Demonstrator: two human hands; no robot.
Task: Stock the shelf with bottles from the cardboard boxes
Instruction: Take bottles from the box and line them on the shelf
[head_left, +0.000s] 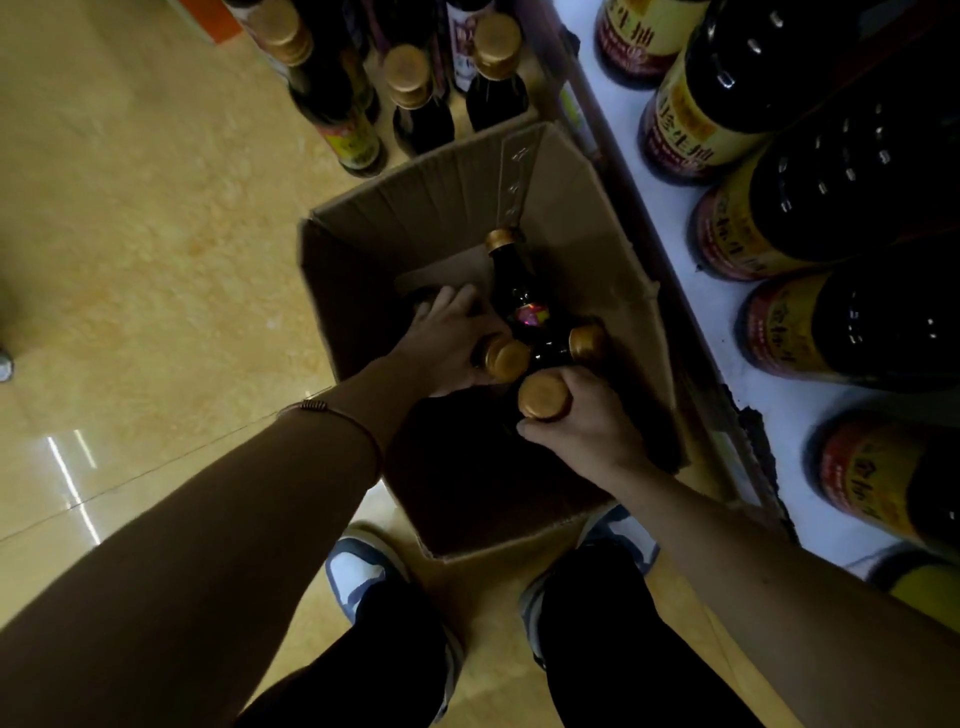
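Two hands' grips close on gold-capped dark glass bottles: left hand (451, 340), right hand (584, 428), inside corrugated cardboard box (410, 208).

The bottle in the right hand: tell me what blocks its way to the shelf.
Nothing visible does. The right hand grips the bottle at the neck, above the cardboard box; the white shelf to its right shows bare edge.
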